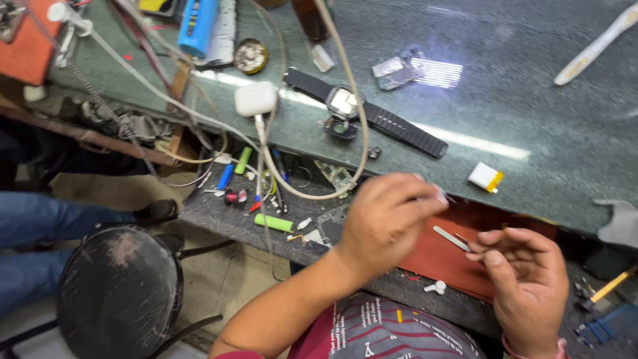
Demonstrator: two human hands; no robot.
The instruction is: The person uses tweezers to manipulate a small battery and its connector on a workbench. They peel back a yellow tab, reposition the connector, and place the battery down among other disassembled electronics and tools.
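Observation:
My left hand (pixel 385 219) hovers over the bench edge, thumb and fingers pinched on a tiny whitish part at its tips. My right hand (pixel 525 282) is just to the right, palm up, fingers curled close together; whether anything sits between them is unclear. Under both hands lies a red mat (pixel 435 259) with a flat metal tool (pixel 452 238) and a white earbud (pixel 435 288) on it. A smartwatch (pixel 345 103) with a black strap lies on the green stone counter (pixel 545 119) beyond my hands. A small white and yellow battery (pixel 485 177) rests near the counter's edge.
A white earbud case (pixel 256 98) with its cable sits left of the watch. A lower shelf holds pens, a green cylinder (pixel 274 223) and small parts. A round black stool (pixel 119 289) stands at lower left beside another person's leg in jeans (pixel 33 219). A yellow-handled tool (pixel 611 286) lies at right.

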